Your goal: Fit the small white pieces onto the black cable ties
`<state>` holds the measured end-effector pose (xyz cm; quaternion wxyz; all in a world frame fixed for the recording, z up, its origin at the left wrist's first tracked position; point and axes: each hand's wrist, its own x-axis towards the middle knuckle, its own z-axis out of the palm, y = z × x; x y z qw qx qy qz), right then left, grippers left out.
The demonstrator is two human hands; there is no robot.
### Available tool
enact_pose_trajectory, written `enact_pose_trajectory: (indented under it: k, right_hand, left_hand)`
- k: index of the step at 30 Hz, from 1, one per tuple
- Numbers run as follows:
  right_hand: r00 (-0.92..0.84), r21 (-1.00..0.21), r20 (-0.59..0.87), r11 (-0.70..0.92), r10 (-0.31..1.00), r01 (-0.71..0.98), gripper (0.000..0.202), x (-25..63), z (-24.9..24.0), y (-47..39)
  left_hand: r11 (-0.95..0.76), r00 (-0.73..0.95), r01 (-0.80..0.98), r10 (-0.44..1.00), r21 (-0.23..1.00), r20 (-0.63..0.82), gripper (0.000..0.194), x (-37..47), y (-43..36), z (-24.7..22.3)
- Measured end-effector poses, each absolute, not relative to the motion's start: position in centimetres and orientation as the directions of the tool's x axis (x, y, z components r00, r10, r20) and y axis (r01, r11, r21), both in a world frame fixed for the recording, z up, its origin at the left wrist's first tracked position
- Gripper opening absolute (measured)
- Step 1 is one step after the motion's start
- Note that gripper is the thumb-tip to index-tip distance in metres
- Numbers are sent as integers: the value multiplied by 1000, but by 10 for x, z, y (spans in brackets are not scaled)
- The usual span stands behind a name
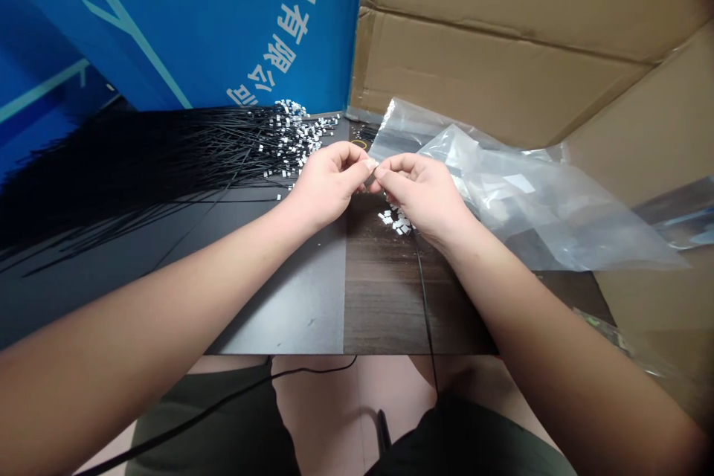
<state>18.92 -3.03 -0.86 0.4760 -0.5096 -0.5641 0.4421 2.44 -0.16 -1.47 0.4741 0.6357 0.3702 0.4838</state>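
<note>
The hands [323, 186] [425, 190] mostly hide whatever they pinch between them (too small to identify).

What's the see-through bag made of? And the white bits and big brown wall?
Bag: probably thin, glossy plastic, because it's clear and crinkled. White bits: blocky, maybe smooth plastic, but too small to be sure. Brown wall: likely dull cardboard, with creases.

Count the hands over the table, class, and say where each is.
2. The left hand is beside the white-tipped ends of the black wires; the right hand is beside the plastic bag. No other hands show.
</note>
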Motion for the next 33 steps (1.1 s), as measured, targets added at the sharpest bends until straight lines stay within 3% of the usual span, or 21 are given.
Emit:
enact_pose_trajectory:
  k: [11, 14, 21, 27, 33]
  right_hand:
    - [48, -991, 83, 77, 995, 110, 17, 179, -14, -33]
    - [43, -993, 80, 76, 996, 91, 15, 180, -15, -31]
    - [30, -962, 188, 178, 982, 208, 11, 199, -12, -22]
    - [-113, -854, 329, 346, 938, 387, 15, 208, -10, -22]
    - [-188, -656, 453, 468, 872, 593, 17, 207, -9, -25]
  left_hand:
    - [-332, 218, 117, 928, 936, 301, 12, 28, -8, -13]
    - [-295, 212, 72, 938, 953, 274, 12, 28, -4, -15]
    - [-210, 285, 15, 938, 978, 197, 13, 18, 5, -8]
    - [-171, 392, 99, 912, 980, 120, 13, 13, 5, -5]
    - [-135, 365, 59, 925, 989, 104, 15, 14, 4, -3]
